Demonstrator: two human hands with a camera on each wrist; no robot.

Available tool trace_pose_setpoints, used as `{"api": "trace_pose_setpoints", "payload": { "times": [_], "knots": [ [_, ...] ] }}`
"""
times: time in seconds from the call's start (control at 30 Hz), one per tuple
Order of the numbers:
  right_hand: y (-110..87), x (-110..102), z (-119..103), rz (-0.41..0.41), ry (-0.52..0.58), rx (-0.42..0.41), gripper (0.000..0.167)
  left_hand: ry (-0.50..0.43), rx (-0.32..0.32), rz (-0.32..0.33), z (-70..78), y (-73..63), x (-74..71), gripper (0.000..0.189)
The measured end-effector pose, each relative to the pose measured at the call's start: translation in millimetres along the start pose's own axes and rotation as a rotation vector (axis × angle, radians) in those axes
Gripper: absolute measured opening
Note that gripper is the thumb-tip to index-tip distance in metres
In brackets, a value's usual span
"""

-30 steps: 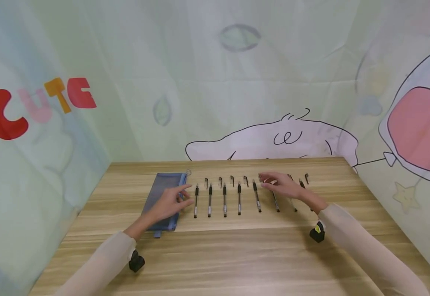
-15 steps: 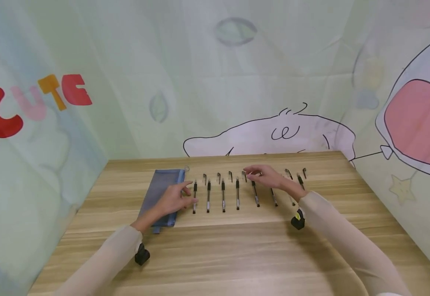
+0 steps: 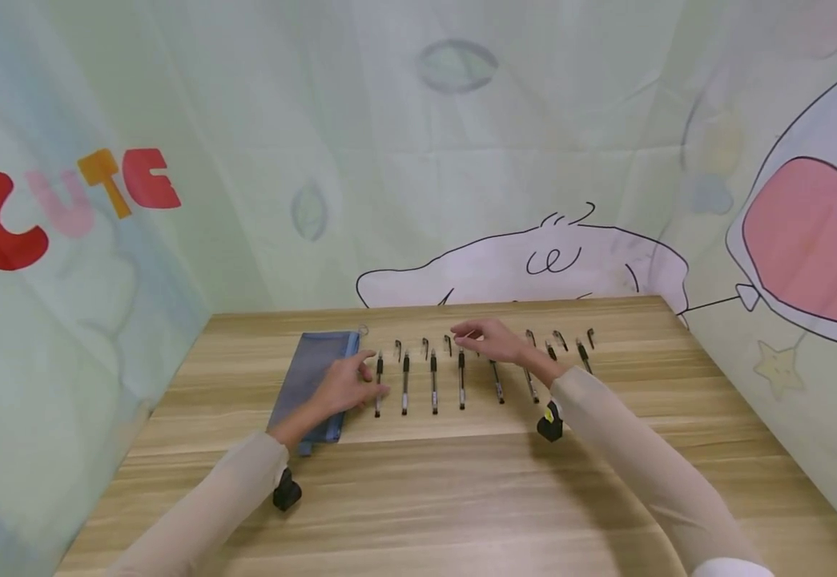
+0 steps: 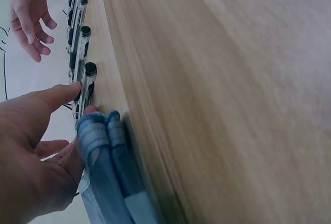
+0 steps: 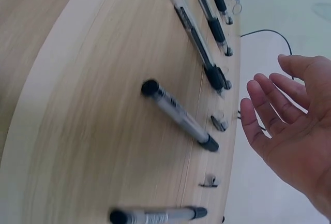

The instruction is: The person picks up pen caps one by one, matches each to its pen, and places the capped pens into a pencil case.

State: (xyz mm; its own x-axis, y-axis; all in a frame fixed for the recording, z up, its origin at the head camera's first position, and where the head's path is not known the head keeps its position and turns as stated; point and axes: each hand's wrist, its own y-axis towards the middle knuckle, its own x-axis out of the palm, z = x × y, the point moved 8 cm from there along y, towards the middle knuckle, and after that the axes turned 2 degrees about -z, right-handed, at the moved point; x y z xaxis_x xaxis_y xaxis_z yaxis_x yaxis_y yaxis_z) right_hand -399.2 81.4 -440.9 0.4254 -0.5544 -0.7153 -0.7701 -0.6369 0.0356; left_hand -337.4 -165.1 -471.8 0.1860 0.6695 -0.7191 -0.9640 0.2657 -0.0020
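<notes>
My left hand [image 3: 346, 383] hovers over the right side of a blue mesh zip pouch [image 3: 310, 361], its fingers spread around the leftmost gel pen [image 3: 379, 367]. In the left wrist view a fingertip lies close to that pen [image 4: 90, 74]; whether it touches cannot be told. My right hand [image 3: 492, 340] hangs above the middle of the pen row with loosely bent fingers, and the right wrist view shows nothing in its palm [image 5: 305, 125]. Several clear pens with black grips lie side by side. Behind them sits a row of loose pen caps [image 3: 425, 348], partly hidden by the right hand.
The wooden table [image 3: 418, 497] extends in front of the pens. A printed cloth [image 3: 389, 176] stands behind and along both sides of it. The pouch's zipper ring [image 3: 364, 329] lies near the back edge. A black wrist camera [image 3: 550, 423] hangs under the right wrist.
My right hand has moved left along the row of caps, uncovering pens and caps on the right. My left hand has shifted slightly right, towards the leftmost pen. The pens appear to lie unmoved.
</notes>
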Motion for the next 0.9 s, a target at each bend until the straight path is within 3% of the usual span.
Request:
{"api": "trace_pose_setpoints", "payload": {
  "times": [0.3,0.6,0.9],
  "knots": [
    [9.8,8,-6,0.004,0.026,0.02,0.041,0.082,-0.044,0.061,5.2,-0.2,1.2,0.062],
    [16.1,12,-5,-0.004,0.051,0.044,0.044,-0.003,-0.132,0.072,7.0,-6.4,2.6,0.045],
    [16.5,10,-3,-0.032,0.153,0.074,0.045,-0.134,-0.121,0.153,15.2,-18.0,-5.1,0.042]
  ]
}}
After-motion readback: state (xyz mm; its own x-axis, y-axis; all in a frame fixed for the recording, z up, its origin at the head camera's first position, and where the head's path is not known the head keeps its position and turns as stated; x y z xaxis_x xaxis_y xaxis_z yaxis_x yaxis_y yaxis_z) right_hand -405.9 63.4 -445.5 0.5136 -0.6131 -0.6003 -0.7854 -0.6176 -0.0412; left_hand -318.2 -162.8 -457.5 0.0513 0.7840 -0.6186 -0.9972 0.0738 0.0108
